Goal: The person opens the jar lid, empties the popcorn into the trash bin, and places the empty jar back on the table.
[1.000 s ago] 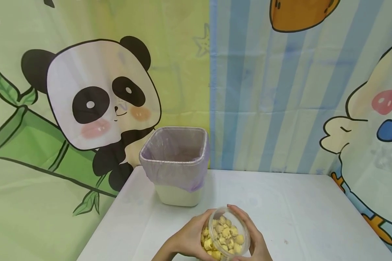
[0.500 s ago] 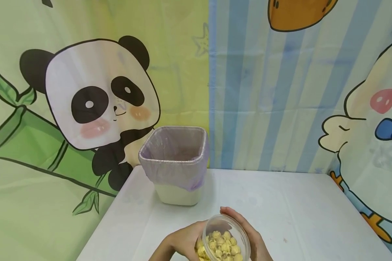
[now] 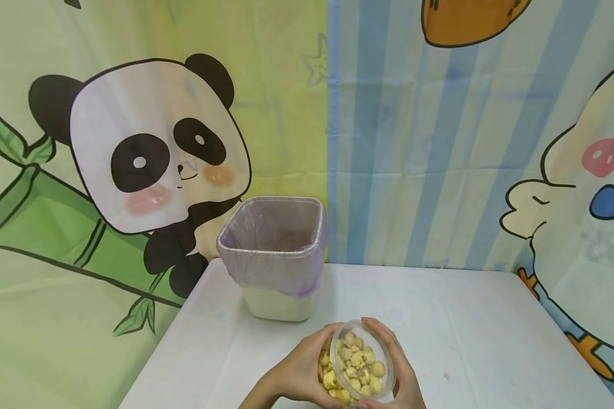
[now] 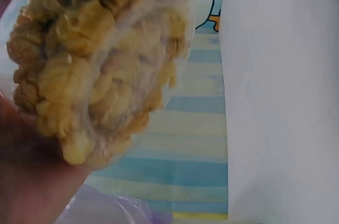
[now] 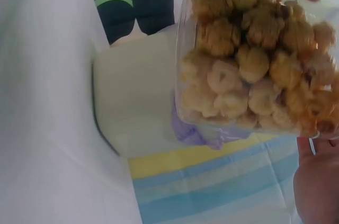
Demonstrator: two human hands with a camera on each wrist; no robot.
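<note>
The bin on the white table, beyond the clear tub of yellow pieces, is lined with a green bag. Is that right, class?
Not quite: the bag lining the bin is purple, not green, as the head view shows. The bin does stand on the white table, beyond the clear tub of yellow pieces.

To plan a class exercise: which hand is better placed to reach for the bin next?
Probably the left hand: the head view shows it closer to the bin. The right hand grips the far side of the tub both hold.

A clear tub (image 3: 333,353) of yellow popcorn (image 3: 358,363) is held tilted between fingers (image 3: 388,336).
</note>
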